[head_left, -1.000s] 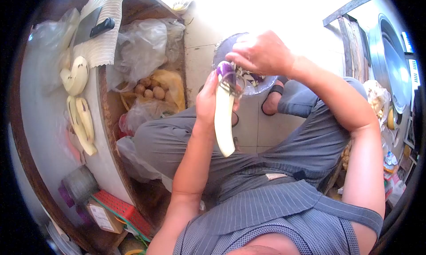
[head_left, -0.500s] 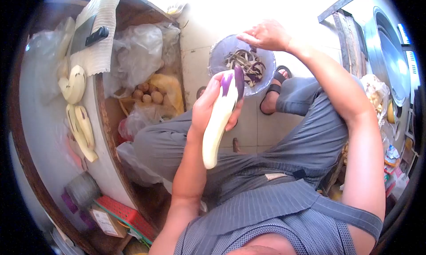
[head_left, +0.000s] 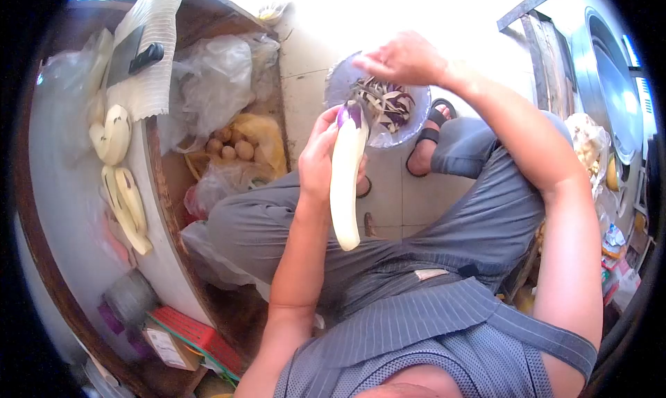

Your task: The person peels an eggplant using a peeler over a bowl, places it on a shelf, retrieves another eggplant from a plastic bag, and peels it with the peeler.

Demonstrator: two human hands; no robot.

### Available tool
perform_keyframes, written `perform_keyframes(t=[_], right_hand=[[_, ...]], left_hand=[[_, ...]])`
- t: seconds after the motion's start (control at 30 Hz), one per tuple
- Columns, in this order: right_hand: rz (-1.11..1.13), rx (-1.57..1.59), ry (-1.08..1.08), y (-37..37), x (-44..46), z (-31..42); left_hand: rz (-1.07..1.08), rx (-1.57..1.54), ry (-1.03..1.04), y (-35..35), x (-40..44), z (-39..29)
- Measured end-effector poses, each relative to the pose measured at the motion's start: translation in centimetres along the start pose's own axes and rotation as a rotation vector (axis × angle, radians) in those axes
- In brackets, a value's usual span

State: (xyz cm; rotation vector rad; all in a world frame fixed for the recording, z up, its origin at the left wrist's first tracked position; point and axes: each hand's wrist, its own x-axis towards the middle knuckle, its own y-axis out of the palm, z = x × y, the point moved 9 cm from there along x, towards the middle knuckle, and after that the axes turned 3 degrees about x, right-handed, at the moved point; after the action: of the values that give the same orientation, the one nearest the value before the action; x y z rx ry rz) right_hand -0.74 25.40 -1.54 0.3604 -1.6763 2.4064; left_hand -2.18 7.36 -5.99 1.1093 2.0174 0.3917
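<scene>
My left hand (head_left: 320,159) is wrapped around an eggplant (head_left: 348,183). Its long body is peeled to pale flesh, with purple skin left at the far end. Over the rim of a clear plastic basin (head_left: 336,93) hovers my right hand (head_left: 406,58), its fingers curled and slightly blurred. Whatever it grips is hidden from above. Dark and pale peelings (head_left: 392,107) lie in the basin, just beyond the eggplant's purple end.
Peeled eggplants (head_left: 121,183) lie on the shelf at left, near a black-handled knife (head_left: 147,57) on a ridged white sheet (head_left: 139,96). Below are plastic bags (head_left: 218,72) and round brown items (head_left: 243,150) in a yellow bag. Metal basins (head_left: 614,86) stand at right.
The eggplant has turned, its pale lower end swinging right. The dark flap of skin beside its purple end no longer shows. My right hand has shifted slightly left and its fingers have curled.
</scene>
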Motion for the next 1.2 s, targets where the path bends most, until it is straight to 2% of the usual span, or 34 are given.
perform_keyframes(t=[0.03,0.07,0.1,0.17,0.27,0.3,0.4,0.5,0.57,0.6,0.67,0.7,0.73,0.77,0.83,0.87,0.97,1.0,1.1,1.17,1.2], right_hand=[[-0.01,-0.072,0.033,-0.4,-0.3,-1.5],[0.078,-0.092,0.169,0.0,-1.0,-3.8],[0.075,-0.095,0.17,0.0,-1.3,-4.3],[-0.137,-0.116,0.031,-0.9,-1.7,-3.6],[-0.016,0.05,0.082,-1.8,0.1,0.3],[0.054,0.11,0.129,-1.3,0.4,1.0],[0.084,0.101,0.099,-0.5,0.5,1.7],[0.122,0.174,0.221,1.4,-0.7,-2.7],[0.077,-0.055,0.253,1.9,-2.0,-5.9],[0.157,0.016,0.348,1.7,-2.7,-7.0],[0.091,0.05,0.289,1.1,-2.2,-5.8],[0.029,0.085,0.221,0.6,-1.7,-4.8],[-0.055,-0.018,0.099,-0.2,-1.1,-2.3],[-0.053,-0.013,0.098,-0.2,-0.7,-0.8],[0.149,0.117,0.151,0.5,0.1,1.3],[0.145,0.107,0.095,0.6,0.1,1.7],[0.033,-0.045,0.061,3.1,-1.8,-4.3],[0.108,-0.254,-0.055,2.8,-2.3,-4.4],[0.011,-0.123,0.051,2.1,-2.7,-5.7],[0.075,-0.119,0.025,0.3,-0.8,-0.7],[0.153,-0.013,0.115,0.7,-0.4,0.3]], left_hand=[[0.019,0.005,-0.002,0.2,0.0,-0.1],[0.023,0.005,0.002,0.6,-0.2,-0.2],[-0.002,0.064,0.009,0.9,-0.5,-0.6],[-0.029,0.119,0.015,0.6,-0.4,-0.8],[-0.058,0.177,0.06,0.0,0.0,-0.8],[-0.072,0.295,0.085,-0.1,0.1,-1.0],[-0.068,0.42,0.092,0.4,-0.2,-1.3],[-0.051,0.448,0.098,0.6,-0.5,-1.2],[-0.045,0.397,0.166,1.3,-0.7,-1.8],[-0.042,0.398,0.167,1.3,-0.6,-1.8],[-0.085,0.454,0.179,0.7,-0.6,-2.0],[-0.092,0.445,0.183,0.6,-0.6,-1.9],[-0.109,0.483,0.159,0.4,-0.5,-1.6],[-0.123,0.526,0.133,0.3,-0.5,-1.4],[-0.104,0.58,0.168,0.1,-0.1,-1.2],[-0.082,0.628,0.206,0.2,0.1,-1.2],[-0.128,0.675,0.273,-0.4,-0.2,-1.5],[-0.128,0.675,0.277,-0.3,-0.2,-1.6],[-0.128,0.796,0.338,0.4,-0.4,-2.4],[-0.196,0.974,0.332,0.5,-0.3,-2.4],[-0.197,0.976,0.33,0.9,-0.5,-2.5]])
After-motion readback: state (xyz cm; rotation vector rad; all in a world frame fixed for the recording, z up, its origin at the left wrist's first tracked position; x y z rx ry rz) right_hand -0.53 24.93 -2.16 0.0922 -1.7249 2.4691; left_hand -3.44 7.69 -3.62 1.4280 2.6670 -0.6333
